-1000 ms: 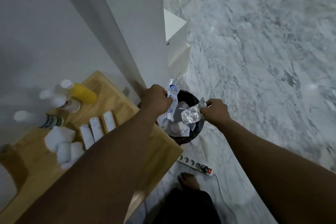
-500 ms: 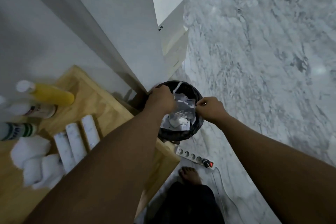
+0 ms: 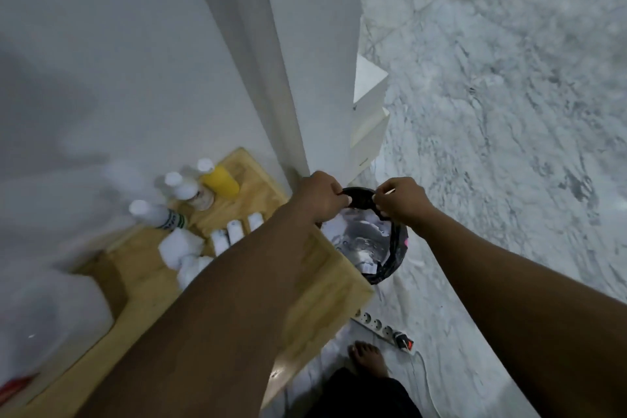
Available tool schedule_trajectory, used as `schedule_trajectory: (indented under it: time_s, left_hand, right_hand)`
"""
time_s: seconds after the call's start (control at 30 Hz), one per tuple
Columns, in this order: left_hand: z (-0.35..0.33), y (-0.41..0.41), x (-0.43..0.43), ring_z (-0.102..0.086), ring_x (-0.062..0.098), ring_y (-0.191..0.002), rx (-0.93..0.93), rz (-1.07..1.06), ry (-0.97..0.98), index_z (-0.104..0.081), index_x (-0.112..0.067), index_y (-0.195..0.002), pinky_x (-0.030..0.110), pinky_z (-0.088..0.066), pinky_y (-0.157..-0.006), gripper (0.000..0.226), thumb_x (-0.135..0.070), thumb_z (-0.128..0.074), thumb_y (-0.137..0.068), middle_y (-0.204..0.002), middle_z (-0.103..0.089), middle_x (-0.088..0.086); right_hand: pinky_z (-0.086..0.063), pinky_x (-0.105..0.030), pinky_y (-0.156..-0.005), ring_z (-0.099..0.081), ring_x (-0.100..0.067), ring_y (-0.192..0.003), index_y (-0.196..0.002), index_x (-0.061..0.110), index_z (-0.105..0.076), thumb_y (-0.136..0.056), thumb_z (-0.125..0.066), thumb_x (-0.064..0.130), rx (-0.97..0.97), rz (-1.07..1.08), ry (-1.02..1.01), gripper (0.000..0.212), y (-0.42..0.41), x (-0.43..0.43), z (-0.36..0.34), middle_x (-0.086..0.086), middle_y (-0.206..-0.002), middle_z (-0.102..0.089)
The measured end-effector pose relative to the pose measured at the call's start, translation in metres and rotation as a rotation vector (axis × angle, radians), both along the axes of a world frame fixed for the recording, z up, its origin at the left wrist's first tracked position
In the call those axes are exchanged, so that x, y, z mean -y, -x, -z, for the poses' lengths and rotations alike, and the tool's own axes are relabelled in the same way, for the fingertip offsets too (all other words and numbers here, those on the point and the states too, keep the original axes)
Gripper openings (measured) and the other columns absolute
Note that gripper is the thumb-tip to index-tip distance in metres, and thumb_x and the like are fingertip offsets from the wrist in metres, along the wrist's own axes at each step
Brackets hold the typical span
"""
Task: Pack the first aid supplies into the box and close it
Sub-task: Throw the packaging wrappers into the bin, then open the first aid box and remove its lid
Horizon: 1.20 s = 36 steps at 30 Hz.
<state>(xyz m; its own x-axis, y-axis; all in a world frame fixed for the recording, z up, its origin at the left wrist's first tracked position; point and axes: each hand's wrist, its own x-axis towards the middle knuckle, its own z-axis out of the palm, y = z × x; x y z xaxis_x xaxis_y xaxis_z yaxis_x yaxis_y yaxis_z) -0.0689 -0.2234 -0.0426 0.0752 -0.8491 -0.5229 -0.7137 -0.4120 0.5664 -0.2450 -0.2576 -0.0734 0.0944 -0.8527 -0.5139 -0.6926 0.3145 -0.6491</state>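
Both my hands hover over a black bin (image 3: 395,258) on the floor beside the wooden table (image 3: 325,295). My left hand (image 3: 320,198) grips the far rim of the bin's black liner (image 3: 359,197), and my right hand (image 3: 400,200) pinches the same rim a little to the right. Crumpled clear and white wrappers (image 3: 359,241) lie inside the bin. On the table stand a yellow bottle (image 3: 220,180), white bottles (image 3: 183,188) and a green-striped bottle (image 3: 159,214), with white pads (image 3: 179,246) and small bandage rolls (image 3: 234,231) beside them. My left forearm hides part of the table.
A blurred pale box (image 3: 44,316) with a red part sits at the table's near left. A white pillar (image 3: 312,78) rises behind the bin, with white cartons (image 3: 368,119) against it. A power strip (image 3: 383,331) and my bare foot (image 3: 368,356) are on the marble floor.
The wrappers my hands held a second ago now lie in the bin. Both hands have moved to the liner's far rim and taken hold of it.
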Motion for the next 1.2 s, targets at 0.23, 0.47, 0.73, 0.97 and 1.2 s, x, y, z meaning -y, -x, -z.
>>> schedule_trajectory:
  time_s: [0.23,0.47,0.73,0.97,1.2]
  left_hand:
    - [-0.133,-0.1,-0.093,-0.068,0.021,-0.106,0.058,-0.234,0.194,-0.077,-0.011,-0.105,0.025,-0.05,-0.087,0.024,-0.027,-0.069,-0.089,-0.113,-0.074,0.005]
    - [-0.19,-0.234,-0.231,-0.066,0.019,-0.109,0.174,-0.578,0.288,-0.076,-0.016,-0.105,0.026,-0.049,-0.092,0.032,-0.042,-0.074,-0.086,-0.118,-0.07,0.0]
    - [-0.17,-0.323,-0.399,-0.066,0.023,-0.114,0.31,-0.97,0.251,-0.07,-0.016,-0.119,0.025,-0.044,-0.096,0.038,-0.039,-0.069,-0.089,-0.118,-0.072,0.005]
    - [-0.117,-0.323,-0.445,-0.045,0.036,-0.138,0.189,-1.221,0.237,-0.038,-0.011,-0.151,0.039,-0.036,-0.111,0.071,-0.045,-0.064,-0.094,-0.152,-0.045,0.019]
    - [-0.055,-0.317,-0.445,-0.054,0.032,-0.131,0.053,-1.278,0.291,-0.044,-0.01,-0.149,0.035,-0.044,-0.102,0.064,-0.042,-0.06,-0.097,-0.147,-0.054,0.014]
  right_hand:
    - [-0.058,-0.034,-0.063,-0.071,-0.032,-0.078,-0.09,0.002,-0.072,-0.086,-0.057,0.016,0.083,-0.198,0.137,0.02,-0.118,-0.037,-0.141,-0.019,-0.089,-0.074]
    - [-0.049,-0.024,-0.056,-0.067,-0.022,-0.071,-0.072,0.018,-0.069,-0.084,-0.061,0.016,0.213,-0.499,0.237,0.015,-0.264,-0.138,-0.208,-0.008,-0.079,-0.074]
    - [-0.039,-0.024,-0.081,-0.056,-0.015,-0.09,-0.114,0.015,-0.065,-0.087,-0.064,0.028,0.205,-0.759,0.247,0.03,-0.366,-0.244,-0.185,-0.005,-0.116,-0.066]
    - [-0.04,-0.039,-0.105,-0.048,-0.033,-0.132,-0.147,0.01,-0.035,-0.091,-0.062,0.038,0.152,-0.708,0.202,0.068,-0.389,-0.281,-0.135,-0.017,-0.144,-0.049]
    - [-0.036,-0.042,-0.111,-0.044,-0.034,-0.136,-0.15,0.011,-0.03,-0.096,-0.055,0.034,0.193,-0.72,0.279,0.064,-0.395,-0.285,-0.078,-0.015,-0.149,-0.046]
